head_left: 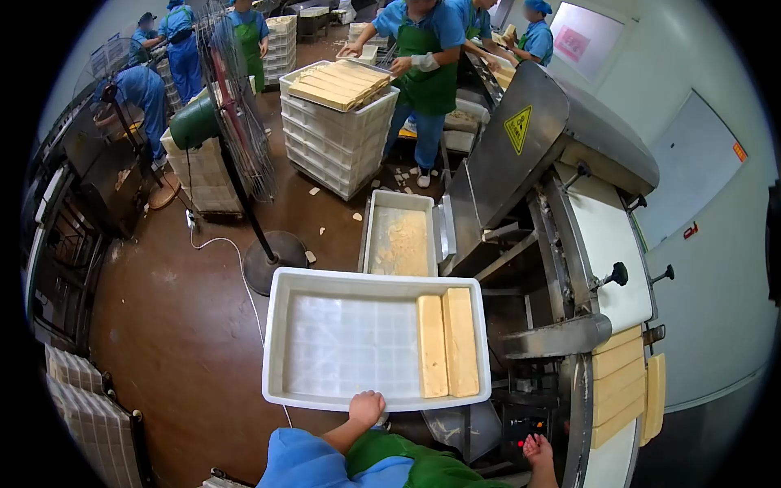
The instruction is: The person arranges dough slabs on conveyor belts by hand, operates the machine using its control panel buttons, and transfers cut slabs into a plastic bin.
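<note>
My left hand (367,407) is closed over the near rim of a white plastic tray (274,342). Two long pale-yellow blocks (433,346) lie side by side along the tray's right end. Low on the right, my right hand (537,449) hovers beside the conveyor with loosely curled fingers and nothing visible in it. Several similar long slabs (617,390) rest in a row on the white conveyor belt (610,244), and one more slab (654,398) juts past its outer edge.
Behind the tray sits another white bin (370,236) with pale scraps. A fan stand's round base (277,252) and a white cord (236,241) are on the floor. Stacked trays (333,146) hold more slabs beside a co-worker (427,73). A metal machine hood (521,138) rises at right.
</note>
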`<state>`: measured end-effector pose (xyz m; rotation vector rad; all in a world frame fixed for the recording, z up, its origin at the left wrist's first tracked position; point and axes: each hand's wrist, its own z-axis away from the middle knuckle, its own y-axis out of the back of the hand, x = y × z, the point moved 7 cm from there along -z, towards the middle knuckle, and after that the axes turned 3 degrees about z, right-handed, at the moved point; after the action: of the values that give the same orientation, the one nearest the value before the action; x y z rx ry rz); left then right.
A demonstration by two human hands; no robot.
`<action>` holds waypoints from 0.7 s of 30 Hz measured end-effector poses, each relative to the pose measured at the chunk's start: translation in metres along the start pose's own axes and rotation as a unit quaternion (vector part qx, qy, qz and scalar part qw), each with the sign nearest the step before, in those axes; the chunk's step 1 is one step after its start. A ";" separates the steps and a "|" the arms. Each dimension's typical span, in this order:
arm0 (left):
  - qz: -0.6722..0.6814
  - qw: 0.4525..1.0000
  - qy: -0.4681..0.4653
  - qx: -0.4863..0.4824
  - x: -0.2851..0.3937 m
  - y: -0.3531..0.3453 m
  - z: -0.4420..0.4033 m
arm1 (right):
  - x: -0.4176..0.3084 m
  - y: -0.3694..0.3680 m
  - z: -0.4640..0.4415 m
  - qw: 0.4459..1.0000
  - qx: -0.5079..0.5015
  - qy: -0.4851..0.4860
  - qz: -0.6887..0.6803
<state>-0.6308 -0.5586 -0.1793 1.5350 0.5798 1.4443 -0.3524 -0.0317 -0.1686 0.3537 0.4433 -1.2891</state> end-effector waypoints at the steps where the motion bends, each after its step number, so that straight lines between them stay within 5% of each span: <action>1: -0.001 1.000 0.001 0.007 0.000 0.000 0.000 | 0.001 0.001 0.000 1.000 0.009 -0.001 -0.004; 11: 0.109 0.992 -0.057 -0.006 0.021 0.009 -0.009 | 0.021 0.035 0.013 0.996 -0.082 0.034 0.011; 17: 0.190 0.950 -0.240 -0.063 0.161 0.027 -0.014 | 0.008 0.040 0.097 0.944 -0.190 0.155 0.219; 21: 0.234 0.892 -0.359 -0.140 0.273 0.018 0.009 | -0.035 0.060 0.184 0.921 -0.275 0.185 0.205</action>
<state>-0.5720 -0.3417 -0.0225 1.8783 -0.4544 1.0910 -0.2799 -0.0782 0.0083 0.1928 0.9723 -0.6439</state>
